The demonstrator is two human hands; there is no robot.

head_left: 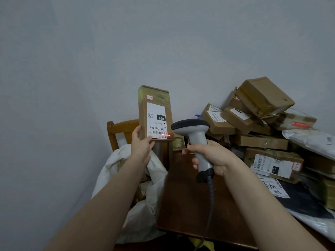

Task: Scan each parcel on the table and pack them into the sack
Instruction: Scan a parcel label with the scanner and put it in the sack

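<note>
In the head view, our left grip (140, 144) pinches one tall brown cardboard parcel (155, 113) by its lower corner. The parcel stands upright above the sack, white label towards us, with a red scan line (165, 135) on the barcode near its lower edge. Our right grip (212, 156) wraps the handle of one grey corded scanner (195, 138), whose head is just beside the label. One white sack (112, 171) gapes beside the desk (183, 196), with a brown box (143, 192) showing inside. A heap of parcels (262, 113) covers the desk's right side, overlapping too much for us to count.
</note>
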